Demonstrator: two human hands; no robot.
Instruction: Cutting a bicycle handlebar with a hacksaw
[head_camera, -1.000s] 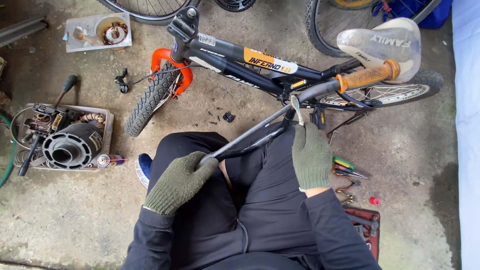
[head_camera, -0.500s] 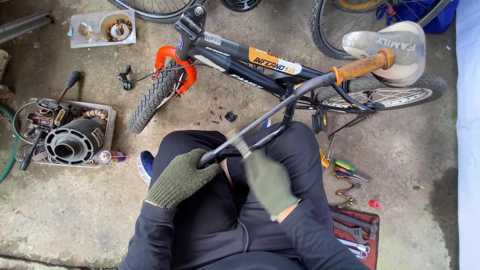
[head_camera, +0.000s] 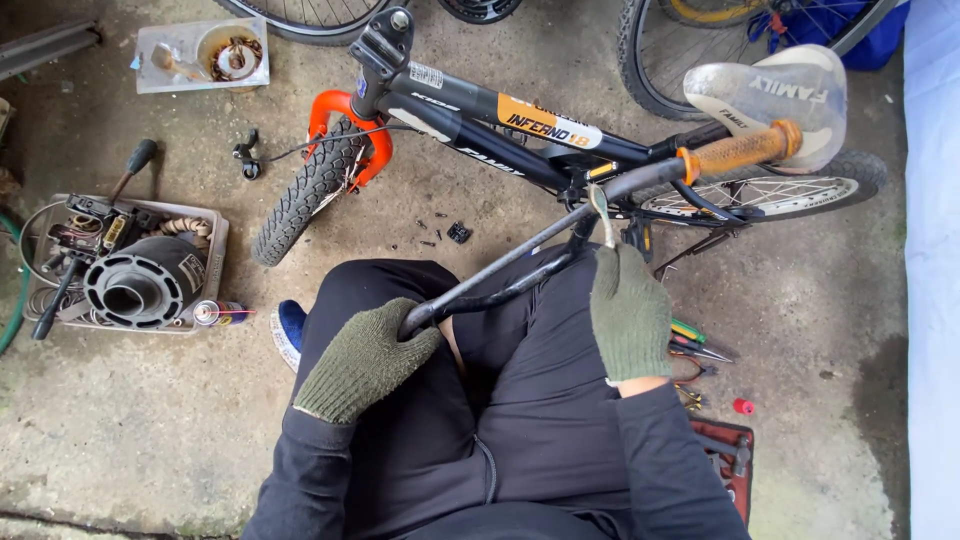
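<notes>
Now left hand grips bare end of handlebar, bar slanting up-right; right hand pinches strip.

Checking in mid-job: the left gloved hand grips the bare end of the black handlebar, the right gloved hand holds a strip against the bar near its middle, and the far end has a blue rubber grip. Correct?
Not quite. In the head view the rubber grip on the far end is orange, not blue. The rest stands: the left hand in its green knit glove grips the bare end of the black metal handlebar, and the right hand holds a pale strip against the bar near its middle.
</notes>
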